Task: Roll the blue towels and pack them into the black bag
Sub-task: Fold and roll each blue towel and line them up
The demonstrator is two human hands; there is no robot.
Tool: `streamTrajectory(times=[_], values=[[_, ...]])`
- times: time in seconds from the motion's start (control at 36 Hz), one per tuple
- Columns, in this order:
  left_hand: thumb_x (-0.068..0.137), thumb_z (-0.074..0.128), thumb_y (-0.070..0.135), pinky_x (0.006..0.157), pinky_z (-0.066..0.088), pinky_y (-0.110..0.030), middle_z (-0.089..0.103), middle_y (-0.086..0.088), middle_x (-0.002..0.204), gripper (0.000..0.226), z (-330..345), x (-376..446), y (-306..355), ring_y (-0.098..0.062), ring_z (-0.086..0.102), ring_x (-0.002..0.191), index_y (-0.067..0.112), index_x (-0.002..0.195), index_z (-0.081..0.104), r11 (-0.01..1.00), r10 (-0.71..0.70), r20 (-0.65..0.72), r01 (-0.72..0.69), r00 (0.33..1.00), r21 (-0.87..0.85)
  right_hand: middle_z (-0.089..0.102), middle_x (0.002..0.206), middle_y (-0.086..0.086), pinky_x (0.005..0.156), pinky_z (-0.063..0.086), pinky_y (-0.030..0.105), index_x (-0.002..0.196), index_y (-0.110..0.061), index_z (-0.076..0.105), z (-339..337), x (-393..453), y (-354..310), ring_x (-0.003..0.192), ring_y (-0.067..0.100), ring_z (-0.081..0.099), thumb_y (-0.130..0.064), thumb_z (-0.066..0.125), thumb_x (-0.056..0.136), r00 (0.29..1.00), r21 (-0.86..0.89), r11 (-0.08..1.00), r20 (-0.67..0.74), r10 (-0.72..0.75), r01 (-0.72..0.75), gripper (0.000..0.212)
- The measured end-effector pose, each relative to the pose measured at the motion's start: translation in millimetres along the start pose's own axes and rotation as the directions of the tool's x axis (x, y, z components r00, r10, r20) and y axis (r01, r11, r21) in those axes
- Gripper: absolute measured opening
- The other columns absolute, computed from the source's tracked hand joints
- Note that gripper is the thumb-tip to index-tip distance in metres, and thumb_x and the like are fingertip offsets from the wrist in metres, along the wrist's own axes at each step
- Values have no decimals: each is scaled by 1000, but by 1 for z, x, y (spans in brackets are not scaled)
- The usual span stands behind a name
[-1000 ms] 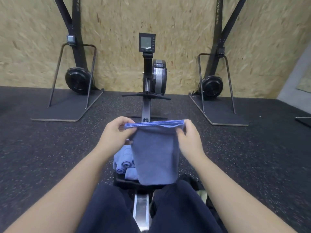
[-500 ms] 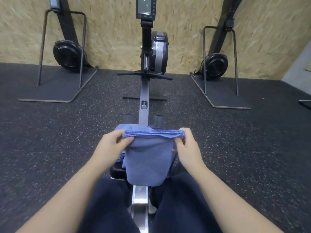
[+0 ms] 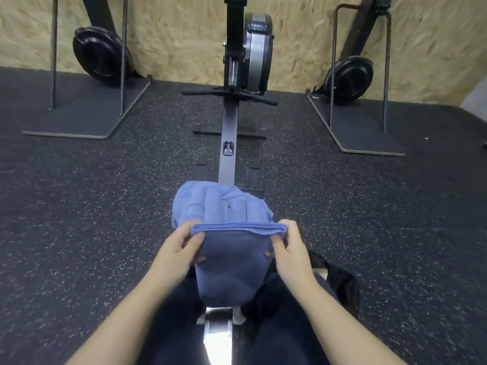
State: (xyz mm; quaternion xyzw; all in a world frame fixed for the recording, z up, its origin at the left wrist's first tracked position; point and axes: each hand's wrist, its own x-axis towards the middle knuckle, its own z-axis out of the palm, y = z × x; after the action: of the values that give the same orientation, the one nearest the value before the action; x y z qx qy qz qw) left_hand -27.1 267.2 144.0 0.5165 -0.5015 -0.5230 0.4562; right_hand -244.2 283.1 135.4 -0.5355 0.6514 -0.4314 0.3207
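Hands, left hand [image 3: 181, 247] and right hand [image 3: 290, 248], pinch the folded blue towel's [image 3: 232, 264] top corners between them.

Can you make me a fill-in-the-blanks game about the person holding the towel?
1. Both hands, the left hand and the right hand, hold a folded towel coloured ____.
2. The hands grip the towel by its ____ edge.
3. The pile of towels lies ____ the held towel.
4. The floor is black with pale ____.

Missing words: blue; top; behind; specks
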Motion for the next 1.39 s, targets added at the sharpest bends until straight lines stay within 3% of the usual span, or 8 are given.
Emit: streamTrajectory(times=[0.19,0.36,0.47,0.58,0.75,1.0,1.17,1.39], values=[[98,47,7,70,58,-34,66,13,89,23,-3,18,-5,-7,61,86,23,101,63,999,-44,3,44,999,-26,62,81,6,59,50,19,94,-35,48,1,14,2,72,22,61,-19,50,97,1000,-8,1000,-15,26,-26,17],[99,47,11,66,57,-29,66,14,87,22,2,39,-3,-12,60,86,26,101,64,997,-68,55,70,996,-36,63,77,-9,73,54,49,97,-42,50,0,37,6,65,7,59,-25,51,96,996,-33,999,-79,37,-40,17],[99,47,12,63,56,-26,65,16,83,23,10,62,7,-9,59,84,29,99,62,996,-72,62,76,995,-50,62,78,-17,74,53,49,96,-44,49,-3,57,1,72,12,60,-27,51,96,994,-42,999,-104,21,-26,17],[99,48,13,68,59,-29,57,-3,92,22,14,89,16,-13,53,84,28,102,63,999,-49,58,50,997,-15,60,79,-15,74,55,49,95,-45,49,-6,79,-4,75,18,60,-27,49,97,995,-36,999,-100,32,-36,18],[100,47,15,75,59,-44,55,-7,92,24,10,115,24,-15,54,83,32,100,63,999,-45,59,46,997,-13,60,73,-21,72,54,48,97,-43,49,-6,106,-10,64,13,62,-27,47,98,998,-73,997,-60,11,-15,16],[100,46,12,69,60,-35,58,5,85,24,-21,125,30,-4,55,74,28,101,63,999,-53,23,53,998,-12,59,75,-12,66,45,28,104,-32,49,13,124,-30,71,13,59,-29,46,99,999,-137,990,27,-35,39,7],[99,48,15,66,59,-35,60,5,89,20,-38,126,33,-5,57,77,27,106,62,999,-53,-8,53,999,-5,59,76,-11,71,52,45,102,-38,49,30,128,-37,74,20,62,-35,47,98,999,-124,992,34,-28,32,6],[100,47,16,57,59,-32,60,-6,99,21,-25,136,42,-12,58,81,18,117,59,997,-70,27,69,997,24,56,71,-12,64,40,30,107,-25,53,22,131,-40,65,4,50,-24,46,99,997,-102,994,-60,-39,33,11]])
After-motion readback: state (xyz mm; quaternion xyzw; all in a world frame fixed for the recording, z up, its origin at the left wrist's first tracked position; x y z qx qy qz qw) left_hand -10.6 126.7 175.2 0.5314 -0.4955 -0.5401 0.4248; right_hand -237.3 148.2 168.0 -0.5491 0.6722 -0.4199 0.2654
